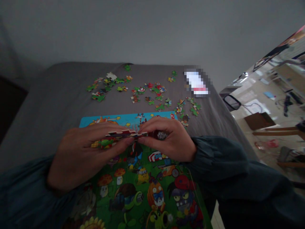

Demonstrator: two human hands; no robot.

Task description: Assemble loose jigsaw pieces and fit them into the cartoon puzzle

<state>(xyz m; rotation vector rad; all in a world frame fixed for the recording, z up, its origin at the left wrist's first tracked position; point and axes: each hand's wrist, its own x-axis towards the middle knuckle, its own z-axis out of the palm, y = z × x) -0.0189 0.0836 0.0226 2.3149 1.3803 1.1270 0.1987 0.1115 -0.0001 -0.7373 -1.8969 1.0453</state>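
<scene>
My left hand (88, 152) and my right hand (168, 136) meet above a colourful cartoon puzzle board (114, 197). Between them they pinch a few joined puzzle pieces (121, 134), held nearly edge-on, so the printed face hardly shows. The left thumb and fingers clasp the longer left part of these pieces. On the right end, my right thumb and forefinger are closed. The board carries a blue strip along its top and green ground with cartoon plants and figures. Part of its upper half is hidden by my hands.
Loose puzzle pieces (107, 82) lie scattered on the grey cloth (59, 92) beyond the board, with more pieces (183, 109) at its upper right corner. A blurred-out bright phone-like object (196, 82) rests at the far right. Past the right edge, a cluttered floor (267, 101) shows.
</scene>
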